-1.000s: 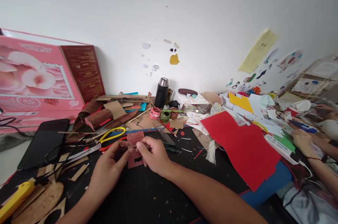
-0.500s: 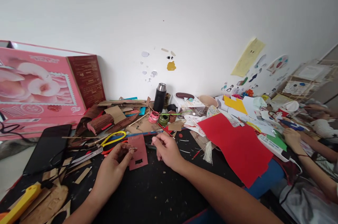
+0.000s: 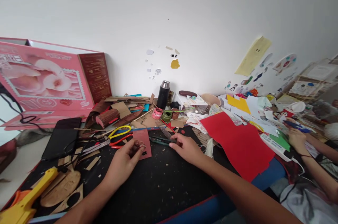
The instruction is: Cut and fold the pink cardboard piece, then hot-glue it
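My left hand (image 3: pixel 126 159) hovers over a pinkish-red card (image 3: pixel 144 136) with a small dark patch. Its fingertips are pinched together on a small brownish piece, too small to name. To the right, my right hand (image 3: pixel 186 148) has thumb and fingers closed around the right end of a slim dark pen-like tool (image 3: pixel 160 141) with pale lettering. The tool lies nearly level, pointing left towards the card. Yellow-handled scissors (image 3: pixel 120 130) and a red-handled pair (image 3: pixel 121 142) lie left of the card.
Cardboard scraps (image 3: pixel 124 108), paint pots (image 3: pixel 157 113) and a black flask (image 3: pixel 163 95) stand along the wall. At left are a dark tablet-like slab (image 3: pixel 62 138) and a yellow glue gun (image 3: pixel 31 196). Red sheet (image 3: pixel 237 146) and another person's hand (image 3: pixel 297 140) are at right.
My right hand has moved right and now grips the end of the dark pen-like tool, more of which shows. My left hand stays pinched by the card. The whole view has shifted slightly.
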{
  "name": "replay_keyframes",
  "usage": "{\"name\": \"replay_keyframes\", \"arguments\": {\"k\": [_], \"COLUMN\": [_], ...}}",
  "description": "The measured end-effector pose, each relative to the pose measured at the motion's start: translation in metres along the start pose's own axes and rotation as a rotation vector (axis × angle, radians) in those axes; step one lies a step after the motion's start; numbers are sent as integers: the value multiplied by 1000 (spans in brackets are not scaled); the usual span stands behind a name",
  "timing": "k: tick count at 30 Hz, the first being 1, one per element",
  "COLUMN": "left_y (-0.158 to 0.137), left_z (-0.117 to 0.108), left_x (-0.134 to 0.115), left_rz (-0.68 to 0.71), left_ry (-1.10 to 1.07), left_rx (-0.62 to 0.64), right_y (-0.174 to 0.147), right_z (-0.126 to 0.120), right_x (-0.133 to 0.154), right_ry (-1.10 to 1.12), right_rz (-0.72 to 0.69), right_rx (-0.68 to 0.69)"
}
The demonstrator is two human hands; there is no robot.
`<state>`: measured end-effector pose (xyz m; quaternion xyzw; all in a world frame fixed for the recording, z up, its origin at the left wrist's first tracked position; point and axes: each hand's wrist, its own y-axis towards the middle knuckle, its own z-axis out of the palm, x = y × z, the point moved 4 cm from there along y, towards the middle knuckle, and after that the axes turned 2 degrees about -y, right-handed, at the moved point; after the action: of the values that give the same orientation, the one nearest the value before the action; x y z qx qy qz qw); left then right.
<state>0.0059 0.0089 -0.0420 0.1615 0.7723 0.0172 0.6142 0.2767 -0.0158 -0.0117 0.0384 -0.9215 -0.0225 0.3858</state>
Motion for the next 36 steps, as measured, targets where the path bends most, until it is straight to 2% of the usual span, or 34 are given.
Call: {"name": "replay_keyframes", "arguments": {"k": [1,4,6,13,21,29,32,36], "left_y": [-1,-2,-2,-4,-2,-4,-8,-11], "left_z": [1,4,4,4,4,5,7,7], "left_x": [-1,-5,-6,-5,-7,-11,-13,-17], "left_rz": [6,25,34,50,66,98,139,195], "left_ry": [4,14,18,31,46,92,132,163], "left_rx": [13,25,26,38,51,61,92,98], "right_y": [-1,1,5,9,1,-1,2,6], "right_z": [1,6,9,7,-7,-4,0,9], "right_x": [5,17,23,27,30,38,45,64], "right_ry": [-74,-514,-680,-789,-787,-674,-543,-200], "right_rz": [-12,-14,-7,57,87,40,0,-112], "right_rx": [14,115,164,184,173,148,120,76]}}
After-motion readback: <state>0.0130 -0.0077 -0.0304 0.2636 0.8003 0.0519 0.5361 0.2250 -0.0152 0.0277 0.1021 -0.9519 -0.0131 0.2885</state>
